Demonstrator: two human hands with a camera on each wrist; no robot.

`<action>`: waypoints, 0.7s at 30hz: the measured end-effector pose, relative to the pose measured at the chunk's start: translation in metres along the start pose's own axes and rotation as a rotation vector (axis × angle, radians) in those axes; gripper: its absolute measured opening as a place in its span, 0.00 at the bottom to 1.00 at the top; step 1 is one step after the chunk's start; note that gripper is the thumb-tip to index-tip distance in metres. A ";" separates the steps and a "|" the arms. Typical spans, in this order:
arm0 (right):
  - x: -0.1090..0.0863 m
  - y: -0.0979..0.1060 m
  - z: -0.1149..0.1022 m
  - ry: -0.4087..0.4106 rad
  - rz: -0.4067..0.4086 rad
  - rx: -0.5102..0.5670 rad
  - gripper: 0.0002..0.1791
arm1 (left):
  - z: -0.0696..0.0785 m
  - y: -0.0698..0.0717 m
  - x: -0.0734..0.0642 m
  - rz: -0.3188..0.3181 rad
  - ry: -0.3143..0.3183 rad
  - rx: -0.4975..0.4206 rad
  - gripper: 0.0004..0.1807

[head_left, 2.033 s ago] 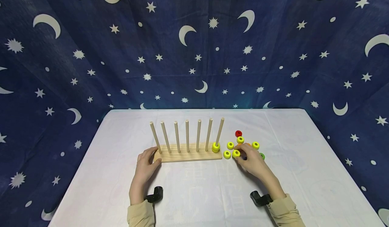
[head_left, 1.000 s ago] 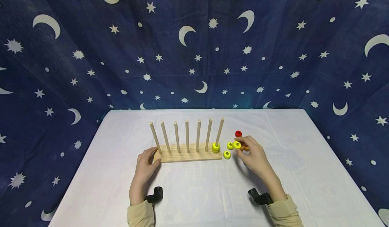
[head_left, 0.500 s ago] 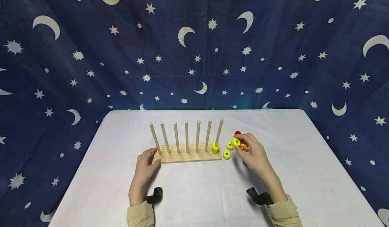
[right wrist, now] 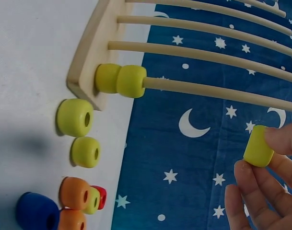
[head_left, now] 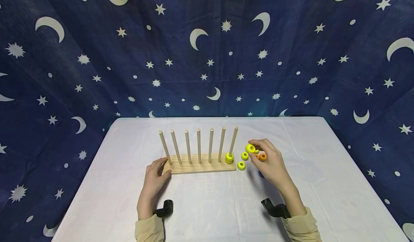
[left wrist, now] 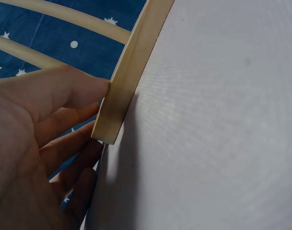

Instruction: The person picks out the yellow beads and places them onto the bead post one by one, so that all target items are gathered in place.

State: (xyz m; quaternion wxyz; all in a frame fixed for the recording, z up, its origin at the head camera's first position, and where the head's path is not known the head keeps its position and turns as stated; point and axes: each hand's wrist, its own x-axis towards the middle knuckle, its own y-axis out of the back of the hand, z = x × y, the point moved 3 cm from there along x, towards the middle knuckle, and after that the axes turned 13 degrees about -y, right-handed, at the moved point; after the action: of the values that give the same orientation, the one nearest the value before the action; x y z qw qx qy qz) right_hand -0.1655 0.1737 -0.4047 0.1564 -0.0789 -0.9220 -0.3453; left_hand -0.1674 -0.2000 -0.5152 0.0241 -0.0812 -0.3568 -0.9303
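Observation:
A wooden peg board [head_left: 200, 168] with several upright pegs stands on the table. My left hand [head_left: 154, 180] holds its left end, thumb at the near edge and fingers round the far side. Two yellow beads [right wrist: 121, 80] are stacked at the foot of the rightmost peg. To the right, my right hand [head_left: 271, 164] pinches another yellow bead [right wrist: 259, 146] between thumb and fingers, raised above the loose beads. Two loose yellow beads [head_left: 241, 165] lie between the board and this hand.
Orange beads [right wrist: 74, 193], a blue bead [right wrist: 37, 211], a red bead [right wrist: 102, 196] and a further yellow bead [right wrist: 92, 201] lie grouped beneath the right hand. A white cloth covers the table [head_left: 207, 206]. Behind it hangs a dark blue star-patterned curtain [head_left: 174, 83].
My right hand has picked up a yellow bead from the group and lifted it upward, away from the near edge. The left hand and the board have stayed put.

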 end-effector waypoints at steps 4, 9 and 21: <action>0.001 0.002 -0.005 0.000 0.004 0.003 0.23 | -0.001 0.000 0.000 -0.018 0.014 -0.002 0.29; 0.002 0.005 -0.013 -0.004 0.012 -0.002 0.23 | -0.002 0.000 0.001 -0.030 0.017 -0.002 0.29; 0.006 0.013 -0.030 0.088 0.047 0.053 0.23 | -0.001 0.000 0.001 -0.034 0.023 -0.001 0.30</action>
State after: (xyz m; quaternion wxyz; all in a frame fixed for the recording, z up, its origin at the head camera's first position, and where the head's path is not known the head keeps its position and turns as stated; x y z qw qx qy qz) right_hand -0.1609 0.1641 -0.3732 0.2068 -0.0811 -0.9209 -0.3203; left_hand -0.1683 -0.2006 -0.5156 0.0124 -0.0642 -0.3572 -0.9317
